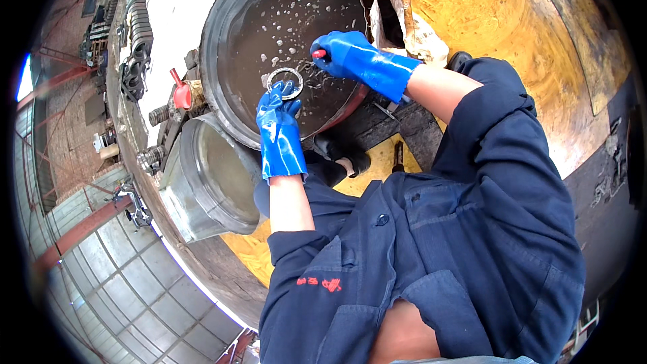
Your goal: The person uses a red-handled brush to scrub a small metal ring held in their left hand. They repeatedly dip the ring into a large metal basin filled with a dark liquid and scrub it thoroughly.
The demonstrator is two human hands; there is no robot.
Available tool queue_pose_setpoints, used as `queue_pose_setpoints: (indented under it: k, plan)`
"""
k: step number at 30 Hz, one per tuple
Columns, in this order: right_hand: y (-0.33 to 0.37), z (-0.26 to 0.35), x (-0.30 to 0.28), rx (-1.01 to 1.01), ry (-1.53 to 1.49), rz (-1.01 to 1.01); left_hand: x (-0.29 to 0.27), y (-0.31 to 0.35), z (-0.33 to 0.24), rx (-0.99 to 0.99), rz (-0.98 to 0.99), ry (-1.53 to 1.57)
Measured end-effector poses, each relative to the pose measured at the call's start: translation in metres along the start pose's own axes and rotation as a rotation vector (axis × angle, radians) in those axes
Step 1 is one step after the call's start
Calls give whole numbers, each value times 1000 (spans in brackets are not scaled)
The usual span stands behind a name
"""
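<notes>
My left hand (281,128), in a long blue rubber glove, holds a shiny metal ring (301,85) by its near edge, over a wide round dark tub (214,61). Murky brown liquid (269,10) with floating bubbles fills the tub. My right hand (347,55), gloved the same way, is closed round a tool with a red handle (319,54); its end sticks out of the fist beside the ring, and the rest is hidden. Between the two hands the liquid's surface is rippled.
A grey bucket (176,185) of cloudy liquid stands near the tub's left side. Left of the tub are a red scoop-like piece (181,94), threaded metal parts (160,116) and dark ribbed parts (140,27). Cardboard and a whitish cloth (426,42) lie at the tub's right edge.
</notes>
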State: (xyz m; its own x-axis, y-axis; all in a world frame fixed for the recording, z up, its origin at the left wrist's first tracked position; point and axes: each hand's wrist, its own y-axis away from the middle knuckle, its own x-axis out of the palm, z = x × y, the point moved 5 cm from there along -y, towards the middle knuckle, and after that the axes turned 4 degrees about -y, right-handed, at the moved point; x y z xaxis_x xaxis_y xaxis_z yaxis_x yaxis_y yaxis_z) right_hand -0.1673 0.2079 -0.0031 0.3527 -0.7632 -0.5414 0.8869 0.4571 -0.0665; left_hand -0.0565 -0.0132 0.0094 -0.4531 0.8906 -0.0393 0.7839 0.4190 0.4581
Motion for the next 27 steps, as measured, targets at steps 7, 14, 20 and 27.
queue_pose_setpoints:
  k: [7, 14, 20, 27]
  plan:
    - [-10, 13, -5, 216, -647, 198, 0, -8, 14, 13, 28, -199]
    - [-12, 15, 10, 150, -794, 109, 26, -6, 12, 171, 132, -258]
    - [-13, 8, -6, 357, -609, 80, 16, 7, 3, 175, 4, -294]
    - [-5, -11, -9, 396, -1178, -71, 31, 5, 1, 280, 119, -165]
